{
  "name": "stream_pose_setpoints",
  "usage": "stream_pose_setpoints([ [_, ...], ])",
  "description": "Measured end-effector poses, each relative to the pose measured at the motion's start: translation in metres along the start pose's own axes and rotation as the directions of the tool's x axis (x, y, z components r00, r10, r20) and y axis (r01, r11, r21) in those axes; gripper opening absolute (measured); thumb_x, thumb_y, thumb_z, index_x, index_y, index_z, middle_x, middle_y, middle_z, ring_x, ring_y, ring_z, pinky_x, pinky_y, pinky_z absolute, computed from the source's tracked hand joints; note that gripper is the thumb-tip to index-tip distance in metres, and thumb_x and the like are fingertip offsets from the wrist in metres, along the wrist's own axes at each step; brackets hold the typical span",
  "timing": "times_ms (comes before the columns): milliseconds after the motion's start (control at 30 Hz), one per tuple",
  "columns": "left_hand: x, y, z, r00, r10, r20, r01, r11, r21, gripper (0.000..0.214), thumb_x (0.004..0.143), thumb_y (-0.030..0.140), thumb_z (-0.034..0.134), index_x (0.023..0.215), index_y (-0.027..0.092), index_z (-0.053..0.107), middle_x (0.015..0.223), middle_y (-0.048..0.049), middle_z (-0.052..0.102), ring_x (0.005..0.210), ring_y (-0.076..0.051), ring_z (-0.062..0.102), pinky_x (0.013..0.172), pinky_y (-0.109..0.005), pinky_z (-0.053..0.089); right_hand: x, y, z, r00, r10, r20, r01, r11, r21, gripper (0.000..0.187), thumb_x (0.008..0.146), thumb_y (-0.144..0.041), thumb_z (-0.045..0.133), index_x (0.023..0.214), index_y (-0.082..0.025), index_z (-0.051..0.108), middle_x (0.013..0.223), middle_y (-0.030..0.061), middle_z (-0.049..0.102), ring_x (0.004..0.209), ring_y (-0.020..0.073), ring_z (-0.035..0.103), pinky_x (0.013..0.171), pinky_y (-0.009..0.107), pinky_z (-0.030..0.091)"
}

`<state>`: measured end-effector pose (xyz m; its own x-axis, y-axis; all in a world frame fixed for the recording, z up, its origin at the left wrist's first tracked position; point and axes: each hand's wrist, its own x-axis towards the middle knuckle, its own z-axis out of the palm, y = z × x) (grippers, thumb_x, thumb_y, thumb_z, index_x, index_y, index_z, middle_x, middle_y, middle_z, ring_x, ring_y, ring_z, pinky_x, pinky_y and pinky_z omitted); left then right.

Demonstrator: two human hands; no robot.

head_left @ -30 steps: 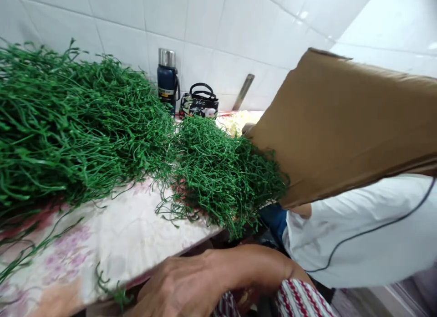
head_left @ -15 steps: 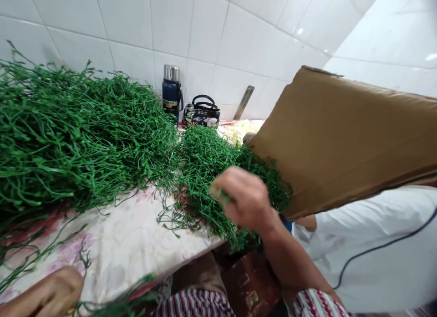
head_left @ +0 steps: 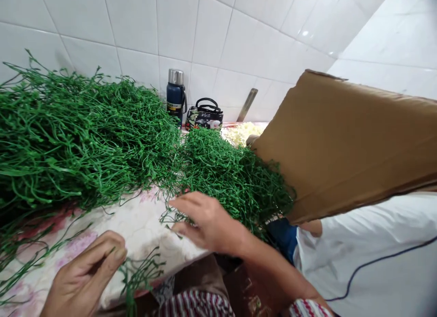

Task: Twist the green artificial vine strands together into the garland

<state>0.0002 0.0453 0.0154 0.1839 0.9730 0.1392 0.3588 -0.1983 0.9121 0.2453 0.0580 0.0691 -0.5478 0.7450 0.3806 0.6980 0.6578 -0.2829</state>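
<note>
My left hand (head_left: 87, 273) is closed, thumb pressed to the fingers, low over the left front of the table. A loose bunch of thin green stems (head_left: 141, 271) sticks out beside its fingers, past the table edge; the grip itself is partly hidden. My right hand (head_left: 208, 223), slightly blurred, has thumb and fingers apart. It is at the near edge of a smaller heap of green stems (head_left: 225, 166), by a few loose strands. Nothing is visible between its fingers. A larger heap of green stems (head_left: 85, 135) fills the left side, with forked, knobbed tips.
A floral cloth (head_left: 136, 226) covers the table. At the wall stand a dark blue flask (head_left: 175, 96) and a flowered bag (head_left: 205, 116), near pale yellow pieces (head_left: 244, 132). A large cardboard sheet (head_left: 351, 144) rises at right, beside a person in a white garment (head_left: 368, 248).
My right hand has moved left and down off the small heap, and its fingers have opened. My left hand has moved right and up, the bunch of stems shifting with it.
</note>
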Motion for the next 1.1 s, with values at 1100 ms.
stream_pose_setpoints([
  [1100, -0.005, -0.015, 0.029, 0.981, -0.053, -0.188, -0.06, 0.834, -0.549, 0.01, 0.07, 0.02, 0.07, 0.069, 0.016, 0.06, 0.072, -0.0002, 0.051, 0.068, -0.011, 0.048, 0.062, -0.022, 0.039, 0.003, -0.043, 0.106, 0.924, 0.166, -0.343, 0.016, 0.883, 0.47, 0.032, 0.08, -0.009, 0.055, 0.11, -0.021, 0.054, 0.089, 0.0036, 0.064, 0.076, 0.0135, 0.059, 0.07, 0.027, 0.051],
])
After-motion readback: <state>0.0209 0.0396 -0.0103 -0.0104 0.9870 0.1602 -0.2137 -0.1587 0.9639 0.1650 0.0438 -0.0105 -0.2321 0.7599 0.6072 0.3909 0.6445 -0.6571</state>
